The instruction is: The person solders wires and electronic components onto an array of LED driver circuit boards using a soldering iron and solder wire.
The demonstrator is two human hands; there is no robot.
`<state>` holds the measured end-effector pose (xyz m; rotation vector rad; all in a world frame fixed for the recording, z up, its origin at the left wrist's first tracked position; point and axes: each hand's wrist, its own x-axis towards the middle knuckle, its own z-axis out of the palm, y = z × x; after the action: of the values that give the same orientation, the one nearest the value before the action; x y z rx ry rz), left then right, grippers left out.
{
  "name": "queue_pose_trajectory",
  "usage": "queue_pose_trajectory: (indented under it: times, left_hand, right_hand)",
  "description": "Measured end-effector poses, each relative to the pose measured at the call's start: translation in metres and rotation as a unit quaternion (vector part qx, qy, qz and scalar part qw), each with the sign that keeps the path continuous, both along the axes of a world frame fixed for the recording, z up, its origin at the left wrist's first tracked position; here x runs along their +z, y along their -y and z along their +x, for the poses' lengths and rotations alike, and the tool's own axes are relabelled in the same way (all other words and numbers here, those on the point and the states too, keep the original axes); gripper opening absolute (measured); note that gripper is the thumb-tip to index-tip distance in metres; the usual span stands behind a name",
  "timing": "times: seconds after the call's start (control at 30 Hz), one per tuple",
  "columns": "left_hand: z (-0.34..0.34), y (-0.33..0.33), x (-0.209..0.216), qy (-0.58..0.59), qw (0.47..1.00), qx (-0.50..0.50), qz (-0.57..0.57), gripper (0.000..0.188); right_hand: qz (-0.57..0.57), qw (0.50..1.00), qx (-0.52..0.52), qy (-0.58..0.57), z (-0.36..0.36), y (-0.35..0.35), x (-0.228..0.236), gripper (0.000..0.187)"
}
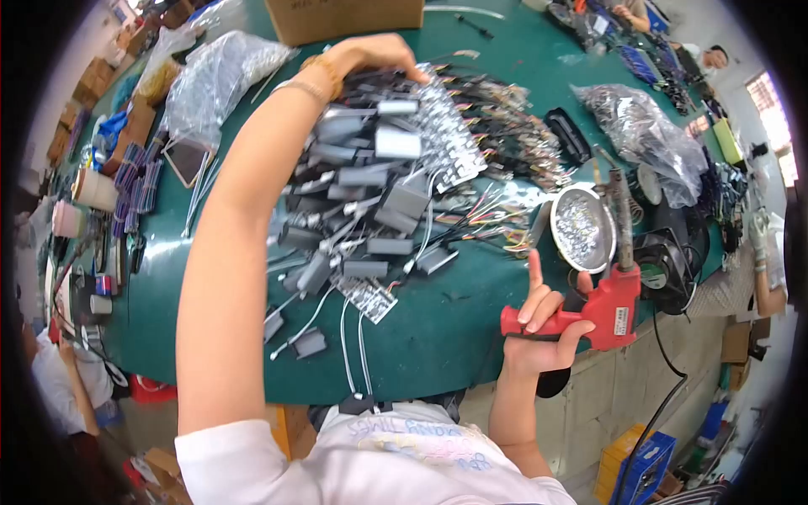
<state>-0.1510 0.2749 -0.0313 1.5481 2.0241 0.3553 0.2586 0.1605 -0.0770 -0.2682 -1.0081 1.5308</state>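
Observation:
My right hand [539, 328] grips a red soldering gun [613, 311] by its handle, its metal barrel pointing away from me and one finger raised. Across the pile of grey rectangular modules with white cables [400, 206] reaches my left arm. My left hand [374, 55] bends down at the far corner of a silvery circuit board panel [446, 126]; most of its fingers are hidden. Right of the panel lie bundles of thin coloured wires [505, 126]. A small loose circuit board [368, 299] rests at the near side of the pile.
A metal bowl of small shiny parts [581, 227] stands beside the gun's barrel, near a black fan [665, 269]. Clear plastic bags [648, 135] lie far right and far left. A cardboard box [345, 18] stands at the back of the green table [160, 286]. A black cable [680, 370] hangs right.

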Motion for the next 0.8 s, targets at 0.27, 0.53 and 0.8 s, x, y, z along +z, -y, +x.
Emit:
queue_pose_trajectory:
  times: [0.27,0.53,0.8]
  left_hand:
    - [0.01,0.022,-0.002,-0.197,0.961,0.018,0.193,0.054]
    - [0.216,0.276,0.01,-0.051,0.956,-0.09,0.273,0.023]
    - [0.231,0.344,-0.028,-0.134,0.971,-0.104,0.168,0.014]
  right_hand:
    - [0.038,0.997,-0.06,0.022,-0.001,0.001,-0.003,0.058]
    - [0.022,0.999,-0.049,-0.003,0.011,0.01,-0.004,0.054]
    - [0.032,0.999,-0.022,0.011,0.012,0.013,-0.007,0.055]
